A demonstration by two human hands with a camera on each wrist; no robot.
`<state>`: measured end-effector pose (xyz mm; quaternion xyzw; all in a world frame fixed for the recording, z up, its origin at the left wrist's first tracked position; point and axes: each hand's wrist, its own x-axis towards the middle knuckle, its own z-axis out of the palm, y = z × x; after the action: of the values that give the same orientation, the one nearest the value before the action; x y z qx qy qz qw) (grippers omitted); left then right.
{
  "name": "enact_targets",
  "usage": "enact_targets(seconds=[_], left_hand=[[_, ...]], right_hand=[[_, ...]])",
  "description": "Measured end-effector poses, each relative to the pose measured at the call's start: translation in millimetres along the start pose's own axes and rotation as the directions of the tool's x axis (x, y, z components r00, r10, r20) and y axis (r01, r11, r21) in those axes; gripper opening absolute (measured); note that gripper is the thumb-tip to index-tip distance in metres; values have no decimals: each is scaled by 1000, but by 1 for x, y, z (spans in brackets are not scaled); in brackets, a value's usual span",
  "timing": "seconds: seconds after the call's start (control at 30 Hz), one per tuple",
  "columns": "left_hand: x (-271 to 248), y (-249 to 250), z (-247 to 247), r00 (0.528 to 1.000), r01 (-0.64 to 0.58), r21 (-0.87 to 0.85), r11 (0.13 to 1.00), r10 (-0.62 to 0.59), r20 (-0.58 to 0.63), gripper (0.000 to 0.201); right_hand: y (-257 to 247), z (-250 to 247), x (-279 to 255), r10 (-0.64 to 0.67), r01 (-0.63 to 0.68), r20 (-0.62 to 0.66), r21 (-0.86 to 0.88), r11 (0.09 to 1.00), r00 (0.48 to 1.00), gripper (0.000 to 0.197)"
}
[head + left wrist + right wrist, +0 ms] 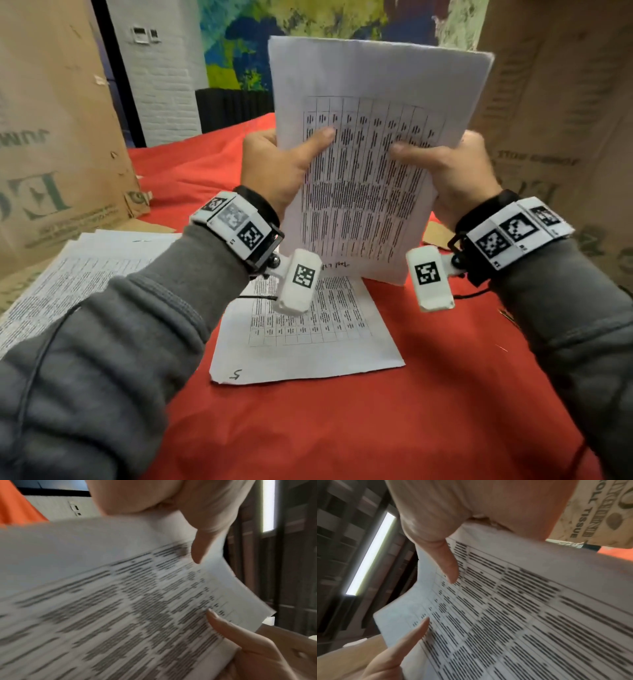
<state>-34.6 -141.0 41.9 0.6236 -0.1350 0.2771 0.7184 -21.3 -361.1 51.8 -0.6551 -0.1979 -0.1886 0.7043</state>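
Note:
A stack of white printed sheets (pixel 370 171) stands upright above the red table, its face covered by a table of black text. My left hand (pixel 277 161) grips its left edge, thumb across the front and fingers hidden behind. My right hand (pixel 448 171) grips the right edge the same way. In the left wrist view the stack of sheets (pixel 120 601) fills the frame with my left hand's thumb (pixel 204 545) pressed on it. The right wrist view shows the stack of sheets (pixel 513 615) under my right hand's thumb (pixel 447 563). The lower edge of the stack hangs over a flat sheet.
A single printed sheet (pixel 308 342) lies flat on the red tablecloth (pixel 376 428) below the held stack. Another pile of printed pages (pixel 68 274) lies at the left. Cardboard boxes stand at the left (pixel 51 137) and right (pixel 565 120).

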Motion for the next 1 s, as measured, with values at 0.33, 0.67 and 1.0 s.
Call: enact_targets(seconds=[0.33,0.67,1.0], left_hand=[[19,25,1,986,55,225,973,-88,140,6],[-34,-88,-36,738,525,566,635,-671,68,77],[-54,-79,-21,696,576,335,746,-662,279,21]], right_hand=[[-28,-11,-1,199,-197,-18,55,979,980,35],[45,-161,-40,762,-3,-185,-972,-234,621,58],[-18,-110,-20,534,-534,-142,-452,714,834,36]])
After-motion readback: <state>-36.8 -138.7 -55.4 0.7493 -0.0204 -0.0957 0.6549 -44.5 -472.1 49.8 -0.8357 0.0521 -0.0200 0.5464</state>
